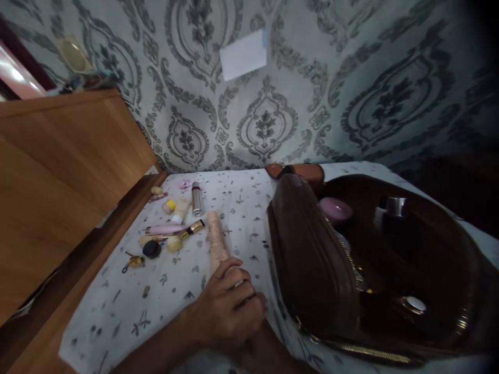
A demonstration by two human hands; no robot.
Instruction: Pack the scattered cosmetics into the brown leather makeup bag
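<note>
My left hand [230, 304] is closed around the lower end of a peach cosmetic tube [216, 239] with faint print, pointing away from me over the sheet. My right forearm [268, 348] comes in from the lower right, and my right hand is mostly hidden behind the left, so its fingers do not show. To the left of the tube lie a gold-and-black tube [192, 229], a silver bottle [197, 198], a cream squeeze tube [181, 210], a pink pen-like stick [166, 229], a dark round jar [152, 249] and a gold hair clip [135, 261].
An open dark brown zip bag [312, 249] stands on the right, with a pink round case [336, 209] and other small items inside. Behind it is an orange-brown pouch [307, 172]. A wooden cabinet [66, 156] borders the left, and a patterned wall [268, 124] the back.
</note>
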